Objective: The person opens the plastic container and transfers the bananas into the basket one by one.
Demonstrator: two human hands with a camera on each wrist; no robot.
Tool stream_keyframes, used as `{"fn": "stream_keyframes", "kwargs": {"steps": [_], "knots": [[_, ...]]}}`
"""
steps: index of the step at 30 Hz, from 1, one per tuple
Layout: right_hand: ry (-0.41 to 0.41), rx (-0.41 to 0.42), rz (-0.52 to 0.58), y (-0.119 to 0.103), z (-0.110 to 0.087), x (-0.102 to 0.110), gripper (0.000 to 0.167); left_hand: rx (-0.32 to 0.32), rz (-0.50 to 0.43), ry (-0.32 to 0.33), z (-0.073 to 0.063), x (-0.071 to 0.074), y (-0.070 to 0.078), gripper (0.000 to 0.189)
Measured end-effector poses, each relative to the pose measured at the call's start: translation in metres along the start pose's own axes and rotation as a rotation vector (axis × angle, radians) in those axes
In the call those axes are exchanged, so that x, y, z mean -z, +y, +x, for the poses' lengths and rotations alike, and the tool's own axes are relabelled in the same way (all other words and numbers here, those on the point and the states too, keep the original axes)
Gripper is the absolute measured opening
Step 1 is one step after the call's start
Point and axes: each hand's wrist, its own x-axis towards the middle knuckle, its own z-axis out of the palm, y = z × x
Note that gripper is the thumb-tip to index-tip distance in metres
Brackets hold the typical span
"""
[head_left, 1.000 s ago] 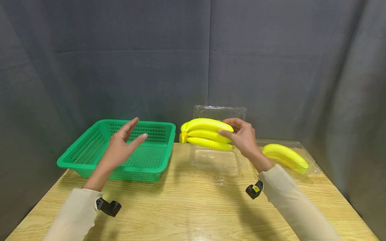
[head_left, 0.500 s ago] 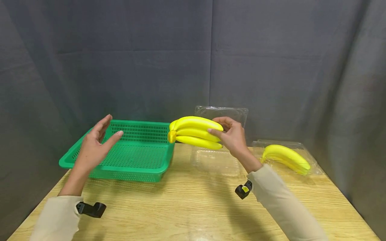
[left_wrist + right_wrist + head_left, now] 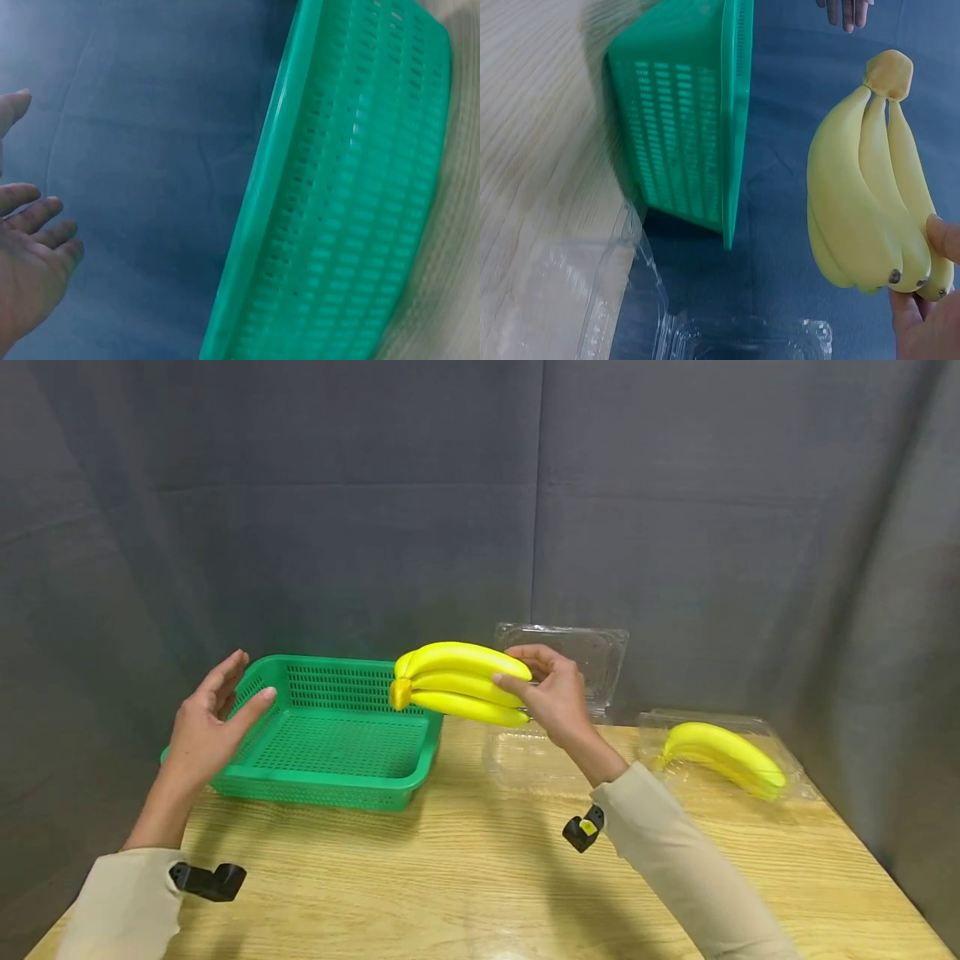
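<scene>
My right hand (image 3: 556, 697) pinches a bunch of yellow bananas (image 3: 461, 681) by its tip end, thumb on the near side. In the head view the stem end points left and overlaps the right rim of a green basket (image 3: 322, 789). The right wrist view shows the bananas (image 3: 862, 195) held up in the air with the brown stem uppermost. My left hand (image 3: 206, 722) hovers at the basket's left side, fingers extended and thumb spread, holding nothing. The left wrist view has the left hand (image 3: 34, 259) apart from the basket wall (image 3: 337, 202).
Behind the right hand, a clear plastic clamshell (image 3: 585, 652) stands with its lid raised. Farther right, a second clear container (image 3: 738, 724) holds another banana bunch (image 3: 720, 752). A grey curtain (image 3: 375, 510) hangs behind the wooden table (image 3: 465, 860).
The right hand has carried the bananas left, from in front of the clamshell to the basket's right rim. My left hand has moved left, from over the basket to its left side.
</scene>
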Motion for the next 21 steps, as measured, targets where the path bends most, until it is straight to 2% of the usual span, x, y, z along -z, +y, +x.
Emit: {"fn": "stream_keyframes", "kwargs": {"steps": [7,13,16,21], "knots": [[-0.009,0.025,0.027,-0.002,0.001,-0.018,0.033,0.08,0.018,0.009,-0.006,0.016,-0.016,0.069],[-0.033,0.044,0.064,-0.003,0.001,-0.034,0.033,0.108,0.027,0.006,-0.011,0.028,-0.032,0.071],[-0.033,0.06,0.065,-0.002,0.002,-0.041,0.032,0.123,0.043,-0.006,-0.012,0.033,-0.038,0.073],[-0.027,0.069,0.088,-0.002,0.004,-0.052,0.031,0.2,0.108,-0.043,-0.012,0.04,-0.047,0.08]]}}
